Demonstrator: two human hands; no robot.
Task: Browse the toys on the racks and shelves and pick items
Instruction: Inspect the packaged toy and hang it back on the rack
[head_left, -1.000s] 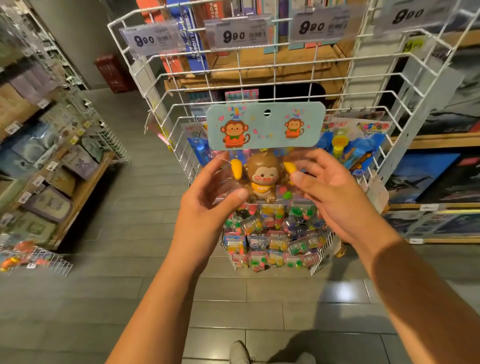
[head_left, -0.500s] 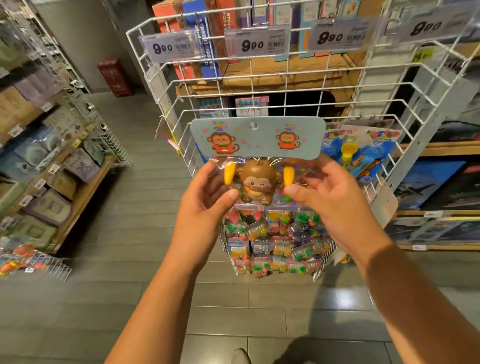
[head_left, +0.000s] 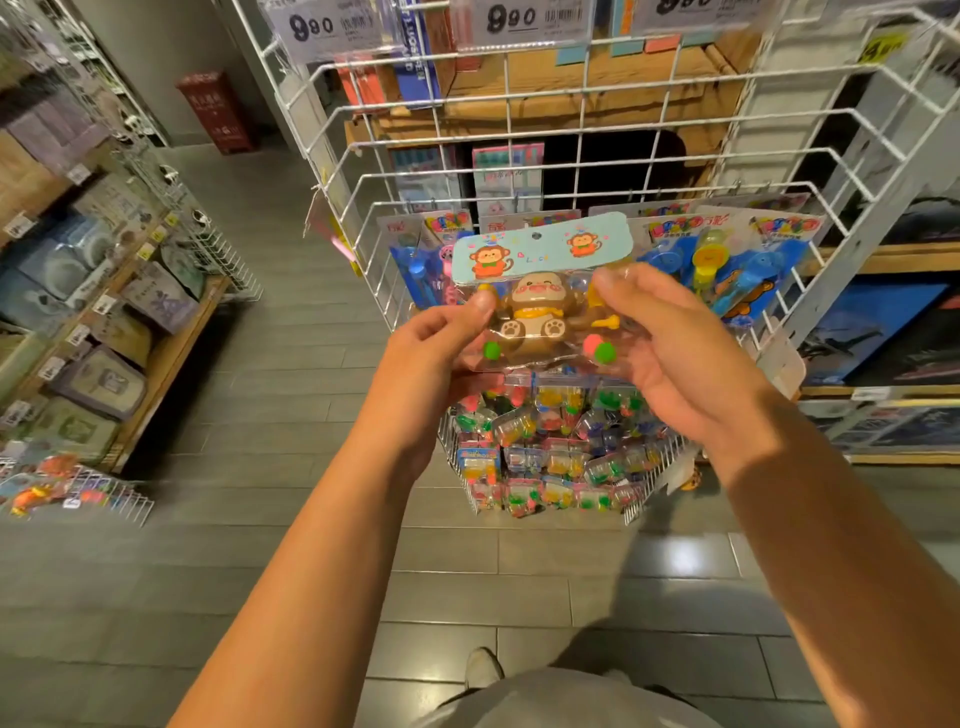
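Observation:
A bagged monkey toy (head_left: 540, 312) with a pale blue header card is tilted flat in front of the white wire rack (head_left: 519, 171). My left hand (head_left: 436, 358) pinches the bag's left edge, thumb on top. Holding the right side, my right hand (head_left: 670, 348) has its thumb over the plastic and its fingers underneath. Blue carded toys (head_left: 727, 265) hang in the rack behind the bag. Small colourful blister packs (head_left: 556, 457) fill the lower basket below my hands.
Price tags reading 990 (head_left: 317, 26) hang on the rack's top rail. Wooden shelves with boxed goods (head_left: 104, 332) line the left aisle. A low wire basket of toys (head_left: 72, 493) stands on the grey tiled floor. More shelving (head_left: 893, 332) runs along the right.
The monkey toy has tipped from upright to nearly flat and come lower and closer to me. Both hands shifted their hold along its sides, and my view moved nearer the rack.

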